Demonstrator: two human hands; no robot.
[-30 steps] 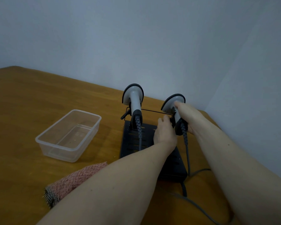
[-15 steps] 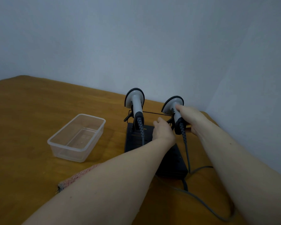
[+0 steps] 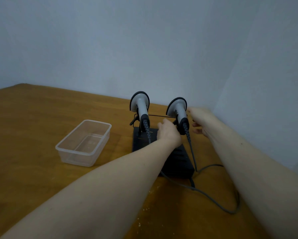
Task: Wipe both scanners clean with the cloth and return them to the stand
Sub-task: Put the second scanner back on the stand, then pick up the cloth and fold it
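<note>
Our right hand (image 3: 200, 120) is open at 3 o'clock of the right scanner (image 3: 178, 111); our left hand (image 3: 169, 132) rests loosely on the stand (image 3: 141, 140), holding nothing. The scanner seems light, rigid and smooth; we should grasp its handle.

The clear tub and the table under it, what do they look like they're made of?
The clear tub looks like thin see-through plastic with a smooth, slightly glossy finish: the table shows through its walls and its rim is rolled. The table looks like wood or wood-look laminate, orange-brown with faint grain streaks and a dull sheen; which one cannot be told.
</note>
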